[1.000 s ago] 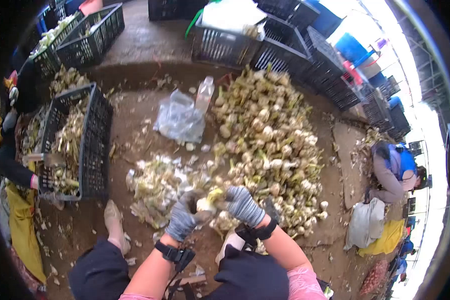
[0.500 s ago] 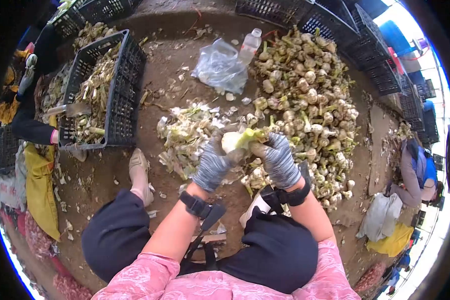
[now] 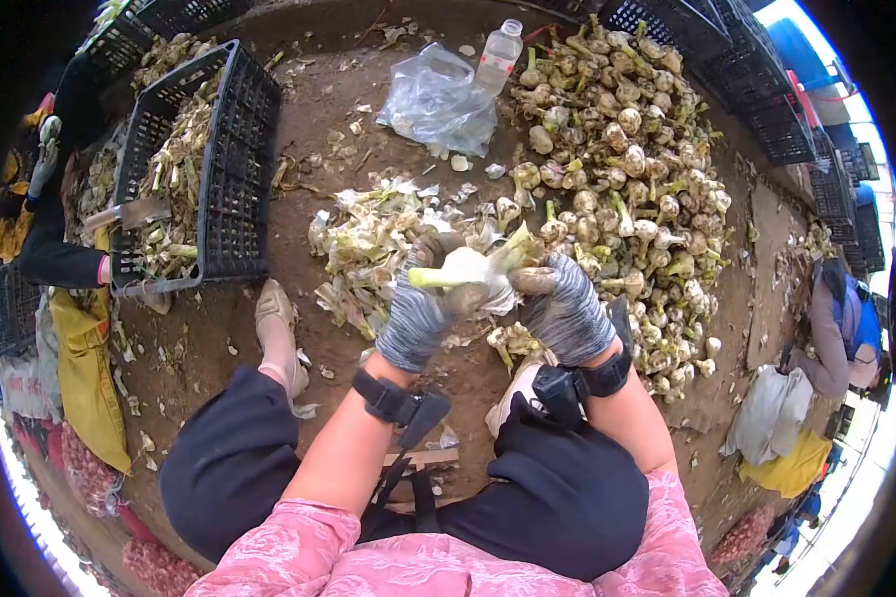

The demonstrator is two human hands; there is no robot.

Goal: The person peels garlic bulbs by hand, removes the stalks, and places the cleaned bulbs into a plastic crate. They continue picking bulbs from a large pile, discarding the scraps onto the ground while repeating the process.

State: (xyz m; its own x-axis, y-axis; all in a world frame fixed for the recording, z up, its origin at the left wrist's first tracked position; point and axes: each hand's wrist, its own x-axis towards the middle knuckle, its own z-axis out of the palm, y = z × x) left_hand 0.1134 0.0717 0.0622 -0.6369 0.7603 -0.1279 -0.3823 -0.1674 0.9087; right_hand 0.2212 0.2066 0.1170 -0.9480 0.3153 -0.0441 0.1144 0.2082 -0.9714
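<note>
My left hand [image 3: 415, 313] and my right hand [image 3: 565, 310], both in grey knit gloves, hold one white garlic bulb [image 3: 466, 269] between them above the dirt floor. A green stalk sticks out of the bulb to the left. Loose pale skin hangs from the bulb on the right-hand side. A heap of peeled skins and stalks [image 3: 368, 254] lies just beyond my hands. A large pile of unpeeled garlic bulbs [image 3: 627, 189] spreads to the right of it.
A black crate [image 3: 224, 169] with garlic trimmings stands at the left, a person's sleeve beside it. A crumpled plastic bag [image 3: 438, 99] and a water bottle [image 3: 498, 55] lie at the top. More black crates [image 3: 757, 109] line the right. Another person [image 3: 841, 328] crouches at far right.
The bulb has turned in my hands, its green stalk now pointing left. The view has tilted further down toward my lap and knees.
</note>
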